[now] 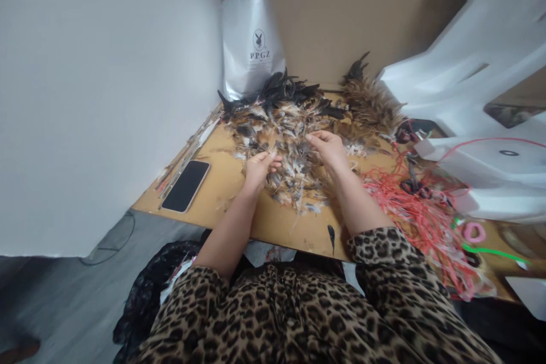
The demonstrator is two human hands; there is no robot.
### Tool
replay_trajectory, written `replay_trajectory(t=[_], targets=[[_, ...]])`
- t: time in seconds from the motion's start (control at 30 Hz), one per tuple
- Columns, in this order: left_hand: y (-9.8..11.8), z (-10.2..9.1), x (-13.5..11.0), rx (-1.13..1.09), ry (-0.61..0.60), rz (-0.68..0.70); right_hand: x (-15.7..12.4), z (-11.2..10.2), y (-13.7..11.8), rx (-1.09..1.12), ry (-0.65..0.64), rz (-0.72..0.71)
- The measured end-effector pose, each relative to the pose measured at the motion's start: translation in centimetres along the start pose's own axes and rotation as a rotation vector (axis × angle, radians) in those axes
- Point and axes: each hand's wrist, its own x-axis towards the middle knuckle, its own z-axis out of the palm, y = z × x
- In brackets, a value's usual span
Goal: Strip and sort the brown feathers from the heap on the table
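A loose heap of brown, white and grey feathers (pixel 294 168) spreads over the wooden table, and both my hands are over it. At its left side my left hand (pixel 259 170) has thumb and forefinger pressed together, the other fingers curled. My right hand (pixel 330 151) is higher and to the right, pinching with its fingertips. Whatever either pinch holds is too small and blurred against the feathers to make out. Long black feathers (pixel 285 88) lie behind the heap. A fuller bunch of brown feathers (pixel 373 102) rests at the back right.
A phone (pixel 186 186) lies at the table's left, beside thin sticks (pixel 187 151). A silver-white bag (pixel 253 40) stands at the back. On the right are tangled red strips (pixel 409 210), black scissors (pixel 412 176), a pink ring (pixel 474 232) and white foam pieces (pixel 482 45).
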Motion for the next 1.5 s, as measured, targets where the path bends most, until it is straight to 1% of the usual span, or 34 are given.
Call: replay_trajectory(t=[0.13, 0.17, 0.23, 0.33, 0.37, 0.43, 0.53, 0.63, 0.67, 0.73, 0.8, 0.93, 1.0, 1.07, 1.17, 1.3, 1.4, 1.5], targets=[[-0.2, -0.4, 0.4, -0.094, 0.06, 0.011, 0.1, -0.5, 0.4, -0.192, -0.043, -0.081], [-0.2, -0.4, 0.5, -0.101, 0.068, 0.011, 0.0, -0.5, 0.5, -0.242, -0.07, -0.09], [-0.2, -0.4, 0.5, -0.101, 0.079, 0.009, -0.1, -0.5, 0.8, -0.343, -0.194, -0.086], [-0.1, -0.3, 0.4, -0.096, 0.089, 0.004, -0.7, 0.1, 1.1, -0.499, -0.444, -0.072], [-0.1, -0.2, 0.4, -0.098, 0.092, 0.004, -1.0, 0.5, 1.1, -0.568, -0.491, -0.077], [0.0, -0.1, 0.3, -0.102, 0.094, 0.001, -1.6, 1.1, 1.0, -0.734, -0.506, -0.095], [0.1, 0.0, 0.2, -0.095, 0.085, -0.012, -2.6, 2.0, 0.7, -0.949, -0.454, -0.103], [0.2, 0.0, 0.2, -0.091, 0.082, -0.021, -2.9, 2.1, 0.7, -0.992, -0.435, -0.104], [0.2, 0.0, 0.2, -0.094, 0.084, -0.019, -2.8, 2.1, 0.8, -0.964, -0.432, -0.107], [0.2, 0.0, 0.1, -0.102, 0.081, -0.015, -2.4, 1.8, 1.1, -0.838, -0.432, -0.084], [0.2, 0.1, 0.1, -0.114, 0.067, -0.01, -1.8, 1.5, 1.4, -0.625, -0.425, -0.004], [0.1, 0.1, 0.0, -0.118, 0.037, -0.036, -1.2, 1.3, 1.7, -0.125, -0.365, 0.214], [0.0, 0.2, -0.1, -0.107, 0.013, -0.057, -1.1, 1.4, 1.7, 0.055, -0.333, 0.276], [0.0, 0.3, -0.2, -0.105, -0.035, -0.074, -1.1, 1.6, 1.6, 0.177, -0.311, 0.3], [0.1, 0.5, -0.5, -0.117, -0.121, -0.099, -1.4, 2.2, 1.4, 0.259, -0.293, 0.314], [-0.1, 0.6, -0.7, -0.127, -0.222, -0.124, -2.1, 3.0, 1.1, 0.229, -0.261, 0.288], [-0.1, 0.6, -0.6, -0.161, -0.237, -0.133, -2.4, 3.4, 1.1, 0.23, -0.284, 0.284], [0.0, 0.5, -0.4, -0.231, -0.217, -0.168, -2.4, 3.2, 0.9, 0.286, -0.361, 0.3]])
